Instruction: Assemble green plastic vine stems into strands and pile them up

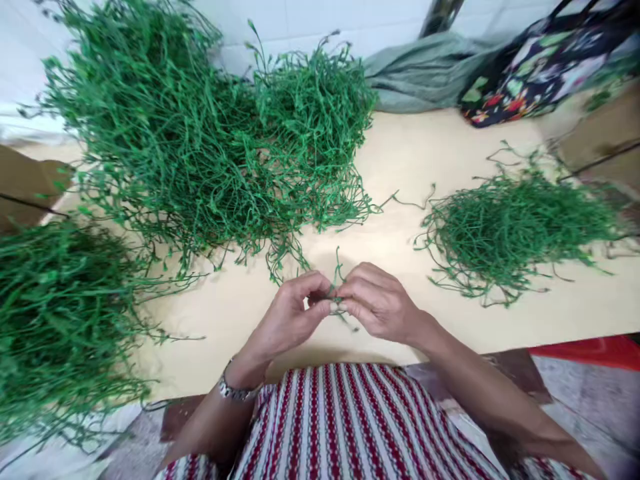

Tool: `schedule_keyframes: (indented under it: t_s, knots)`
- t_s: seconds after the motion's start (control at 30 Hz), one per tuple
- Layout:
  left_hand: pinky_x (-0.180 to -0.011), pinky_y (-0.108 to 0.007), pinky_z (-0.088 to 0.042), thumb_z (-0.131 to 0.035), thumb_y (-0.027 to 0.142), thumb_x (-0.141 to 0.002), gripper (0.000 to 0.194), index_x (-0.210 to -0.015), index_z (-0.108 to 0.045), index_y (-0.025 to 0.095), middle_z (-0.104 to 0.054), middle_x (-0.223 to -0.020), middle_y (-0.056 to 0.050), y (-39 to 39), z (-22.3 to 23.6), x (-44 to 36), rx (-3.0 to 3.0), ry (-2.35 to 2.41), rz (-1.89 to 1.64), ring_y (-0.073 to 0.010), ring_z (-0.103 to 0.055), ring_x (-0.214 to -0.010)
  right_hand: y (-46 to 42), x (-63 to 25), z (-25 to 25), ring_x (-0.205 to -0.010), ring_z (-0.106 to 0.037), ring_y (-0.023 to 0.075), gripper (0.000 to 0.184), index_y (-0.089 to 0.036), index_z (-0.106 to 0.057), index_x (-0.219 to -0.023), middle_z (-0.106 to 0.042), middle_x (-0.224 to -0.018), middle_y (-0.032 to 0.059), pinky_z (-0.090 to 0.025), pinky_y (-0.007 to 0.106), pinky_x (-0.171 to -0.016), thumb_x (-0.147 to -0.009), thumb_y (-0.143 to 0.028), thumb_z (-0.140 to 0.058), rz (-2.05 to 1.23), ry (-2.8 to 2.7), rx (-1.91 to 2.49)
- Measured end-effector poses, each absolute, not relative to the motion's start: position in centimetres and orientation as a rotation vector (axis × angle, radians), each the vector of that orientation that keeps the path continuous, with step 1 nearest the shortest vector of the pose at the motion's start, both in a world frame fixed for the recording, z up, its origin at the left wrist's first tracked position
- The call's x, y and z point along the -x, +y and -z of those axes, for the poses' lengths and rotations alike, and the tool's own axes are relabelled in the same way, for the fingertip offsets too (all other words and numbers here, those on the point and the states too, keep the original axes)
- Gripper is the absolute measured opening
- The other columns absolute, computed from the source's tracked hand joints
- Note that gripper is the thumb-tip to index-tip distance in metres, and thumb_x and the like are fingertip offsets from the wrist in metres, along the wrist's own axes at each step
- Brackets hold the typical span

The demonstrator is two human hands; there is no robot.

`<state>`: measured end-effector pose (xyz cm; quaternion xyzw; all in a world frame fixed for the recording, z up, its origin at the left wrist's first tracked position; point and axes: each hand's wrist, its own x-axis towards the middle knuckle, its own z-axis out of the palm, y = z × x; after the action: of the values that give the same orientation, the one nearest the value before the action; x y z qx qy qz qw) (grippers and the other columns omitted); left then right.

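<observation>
My left hand (293, 313) and my right hand (377, 300) meet over the near edge of a pale table (415, 160). Both pinch the same thin green stem (339, 277), whose tip curls up between the fingertips. A metal watch is on my left wrist. A big tangled pile of green stems (200, 133) lies just beyond my hands. A flatter, smaller pile of green stems (510, 230) lies to the right of my right hand.
Another heap of green stems (55, 320) fills the left edge. A grey-green cloth (425, 70) and a dark flowered bag (540, 63) lie at the back right. A white tiled wall stands behind. Striped red-and-white clothing covers my lap.
</observation>
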<state>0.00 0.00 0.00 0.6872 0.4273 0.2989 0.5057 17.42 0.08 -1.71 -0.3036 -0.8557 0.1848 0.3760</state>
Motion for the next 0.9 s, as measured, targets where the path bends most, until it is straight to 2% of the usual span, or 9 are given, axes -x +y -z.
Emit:
schedule_keyframes:
  t_s: [0.2,0.33,0.57,0.9]
  knots:
    - [-0.057,-0.024,-0.031,-0.050,0.008,-0.077,0.015,-0.063,-0.055,0.013,-0.044,-0.059,0.002,0.0,-0.7,0.4,-1.794,0.927,-0.597,-0.0107,-0.042,-0.060,-0.1,-17.8,1.6,-0.060,-0.038,0.0142,0.021,-0.015,-0.049,-0.069,-0.045,-0.062,0.0021,-0.033,0.028,-0.058,-0.086,-0.017,-0.037,-0.439,-2.382,0.770]
    - [-0.054,-0.023,-0.028,-0.049,0.005,-0.074,0.022,-0.053,-0.047,0.014,-0.037,-0.054,0.004,-0.2,-0.5,0.3,-1.768,0.846,-0.631,-0.0092,-0.037,-0.054,-0.2,-17.6,1.3,-0.059,-0.035,0.0126,0.024,-0.017,-0.042,-0.064,-0.039,-0.060,-0.0004,-0.033,0.027,-0.059,-0.087,-0.016,-0.035,-0.660,-2.365,0.671]
    - [-0.053,-0.022,-0.026,-0.049,0.004,-0.072,0.023,-0.052,-0.042,0.014,-0.036,-0.054,0.004,-0.4,-0.5,0.7,-1.697,0.725,-0.522,-0.0079,-0.034,-0.054,-0.1,-17.7,0.9,-0.058,-0.036,0.0104,0.022,-0.016,-0.042,-0.066,-0.039,-0.062,-0.0012,-0.030,0.024,-0.056,-0.087,-0.020,-0.036,-1.183,-2.292,0.539]
    - [-0.052,-0.023,-0.027,-0.051,0.008,-0.073,0.021,-0.053,-0.048,0.014,-0.040,-0.054,0.003,0.0,-0.9,1.2,-1.681,0.635,-0.472,-0.0083,-0.037,-0.053,1.0,-18.2,0.5,-0.058,-0.040,0.0097,0.020,-0.015,-0.046,-0.068,-0.043,-0.062,-0.0007,-0.032,0.022,-0.056,-0.086,-0.022,-0.039,-1.485,-2.342,0.420]
